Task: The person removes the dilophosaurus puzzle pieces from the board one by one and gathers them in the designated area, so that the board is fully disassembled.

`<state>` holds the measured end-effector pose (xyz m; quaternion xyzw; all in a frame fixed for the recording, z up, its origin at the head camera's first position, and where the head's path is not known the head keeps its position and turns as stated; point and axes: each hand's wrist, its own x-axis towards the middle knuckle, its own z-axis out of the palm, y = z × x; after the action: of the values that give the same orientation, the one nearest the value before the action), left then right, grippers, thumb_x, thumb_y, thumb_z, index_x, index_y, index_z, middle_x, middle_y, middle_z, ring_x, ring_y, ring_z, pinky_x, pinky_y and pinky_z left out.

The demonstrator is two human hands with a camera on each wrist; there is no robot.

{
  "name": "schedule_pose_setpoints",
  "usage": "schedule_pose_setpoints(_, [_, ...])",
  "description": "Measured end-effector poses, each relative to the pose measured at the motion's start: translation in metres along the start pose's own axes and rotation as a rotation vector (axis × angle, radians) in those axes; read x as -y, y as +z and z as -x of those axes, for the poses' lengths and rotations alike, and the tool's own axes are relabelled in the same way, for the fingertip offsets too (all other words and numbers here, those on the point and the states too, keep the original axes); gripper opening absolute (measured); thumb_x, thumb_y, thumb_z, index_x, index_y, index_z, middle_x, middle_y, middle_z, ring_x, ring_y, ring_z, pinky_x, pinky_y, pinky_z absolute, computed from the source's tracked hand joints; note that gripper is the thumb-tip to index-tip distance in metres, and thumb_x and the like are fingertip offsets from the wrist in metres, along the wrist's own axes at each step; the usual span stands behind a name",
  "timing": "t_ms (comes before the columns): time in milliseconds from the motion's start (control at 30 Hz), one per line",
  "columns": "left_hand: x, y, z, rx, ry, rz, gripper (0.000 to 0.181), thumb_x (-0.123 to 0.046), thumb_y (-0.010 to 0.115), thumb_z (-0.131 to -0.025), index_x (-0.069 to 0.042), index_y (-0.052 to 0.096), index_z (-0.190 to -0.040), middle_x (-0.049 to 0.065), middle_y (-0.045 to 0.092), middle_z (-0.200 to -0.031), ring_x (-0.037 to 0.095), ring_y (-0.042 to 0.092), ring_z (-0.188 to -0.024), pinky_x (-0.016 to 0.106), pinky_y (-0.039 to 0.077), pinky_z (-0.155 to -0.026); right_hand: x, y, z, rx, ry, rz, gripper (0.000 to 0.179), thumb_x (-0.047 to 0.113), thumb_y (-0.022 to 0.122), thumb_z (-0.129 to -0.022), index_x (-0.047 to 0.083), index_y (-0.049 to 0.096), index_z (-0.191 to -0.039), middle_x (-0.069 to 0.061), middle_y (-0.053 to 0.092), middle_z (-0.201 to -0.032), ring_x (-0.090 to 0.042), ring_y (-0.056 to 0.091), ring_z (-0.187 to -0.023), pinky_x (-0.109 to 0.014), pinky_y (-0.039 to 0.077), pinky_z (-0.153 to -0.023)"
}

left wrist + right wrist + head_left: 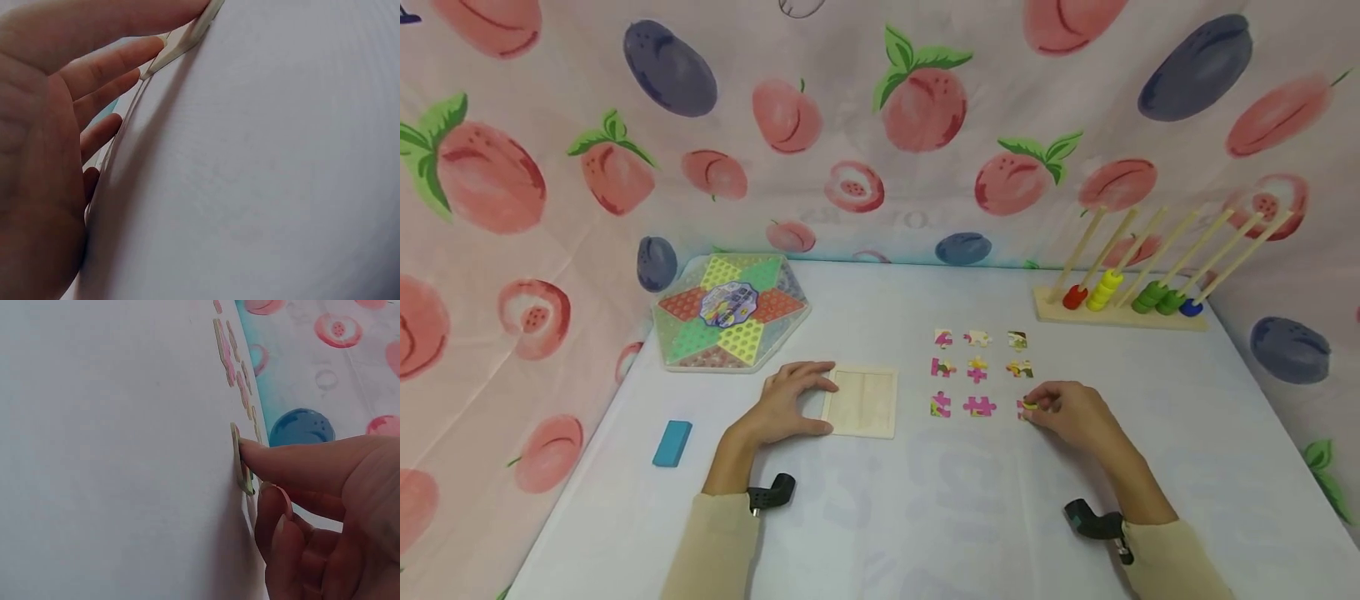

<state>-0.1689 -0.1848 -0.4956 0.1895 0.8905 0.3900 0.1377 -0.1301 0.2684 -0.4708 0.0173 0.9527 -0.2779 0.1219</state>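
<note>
On the left, my left hand rests at the left side of a shallow square wooden tray, thumb by the near corner and fingers stretched along the edge. The left wrist view shows those long, loosely spread fingers at the tray's rim. My right hand has its thumb and fingertips on a jigsaw puzzle piece, pinching it at the near right corner of a grid of pieces. Pink, yellow and green pieces such as the bottom middle one lie in three rows between the hands.
A hexagonal Chinese checkers board lies at the back left. A blue block is left of my left arm. At the back right stands a wooden peg rack with coloured beads. A fruit-patterned cloth hangs behind the white table.
</note>
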Motion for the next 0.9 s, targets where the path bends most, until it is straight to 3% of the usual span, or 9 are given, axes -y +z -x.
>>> schedule_pose_setpoints(200, [0.0, 0.002, 0.009, -0.004, 0.011, 0.065, 0.046, -0.033, 0.084, -0.081, -0.022, 0.068, -0.122, -0.001, 0.036, -0.166, 0.032, 0.027, -0.153, 0.067, 0.019, -0.121, -0.003, 0.007, 0.02, -0.065, -0.011, -0.034, 0.024, 0.026, 0.076, -0.091, 0.009, 0.074, -0.108, -0.004, 0.064, -0.089, -0.016, 0.057, -0.078, -0.027, 0.042, -0.065])
schedule_pose_setpoints(367, [-0.017, -0.011, 0.009, -0.06, 0.082, 0.049, 0.05, -0.032, 0.079, -0.087, -0.015, 0.063, -0.131, 0.0, 0.04, -0.164, 0.032, 0.028, -0.155, 0.068, 0.027, -0.12, 0.004, -0.004, 0.026, -0.164, -0.043, -0.061, 0.031, 0.024, 0.072, -0.095, 0.008, 0.07, -0.121, -0.01, 0.066, -0.101, -0.026, 0.066, -0.093, -0.032, 0.051, -0.073])
schedule_pose_setpoints(467, [-0.035, -0.027, -0.002, -0.096, 0.135, -0.005, 0.051, -0.033, 0.078, -0.089, -0.017, 0.061, -0.134, -0.001, 0.041, -0.163, 0.032, 0.028, -0.156, 0.069, 0.027, -0.12, 0.01, -0.015, 0.02, -0.237, -0.089, -0.075, 0.037, 0.023, 0.071, -0.096, 0.006, 0.066, -0.129, -0.017, 0.066, -0.116, -0.033, 0.065, -0.106, -0.043, 0.058, -0.082])
schedule_pose_setpoints(600, [-0.067, -0.054, -0.023, -0.118, 0.201, -0.081, 0.054, -0.035, 0.077, -0.089, -0.02, 0.058, -0.138, -0.001, 0.04, -0.164, 0.03, 0.026, -0.157, 0.068, 0.027, -0.121, 0.023, -0.035, 0.006, -0.315, -0.168, -0.088, 0.043, 0.02, 0.072, -0.096, 0.006, 0.062, -0.135, -0.021, 0.06, -0.13, -0.038, 0.058, -0.118, -0.058, 0.058, -0.09])
schedule_pose_setpoints(767, [-0.109, -0.087, -0.051, -0.169, 0.324, -0.229, 0.059, -0.038, 0.078, -0.087, -0.017, 0.059, -0.139, 0.003, 0.042, -0.162, 0.03, 0.031, -0.154, 0.065, 0.021, -0.124, 0.046, -0.07, -0.012, -0.397, -0.283, -0.052, 0.046, 0.017, 0.075, -0.093, 0.006, 0.061, -0.135, -0.022, 0.057, -0.133, -0.041, 0.055, -0.119, -0.061, 0.054, -0.093])
schedule_pose_setpoints(900, [-0.14, -0.105, -0.068, -0.24, 0.42, -0.36, 0.06, -0.043, 0.078, -0.086, -0.018, 0.061, -0.137, 0.005, 0.046, -0.159, 0.029, 0.037, -0.149, 0.06, 0.029, -0.122, 0.068, -0.102, -0.017, -0.415, -0.331, 0.056, 0.048, 0.019, 0.076, -0.092, 0.006, 0.061, -0.135, -0.024, 0.055, -0.14, -0.045, 0.053, -0.125, -0.066, 0.048, -0.096])
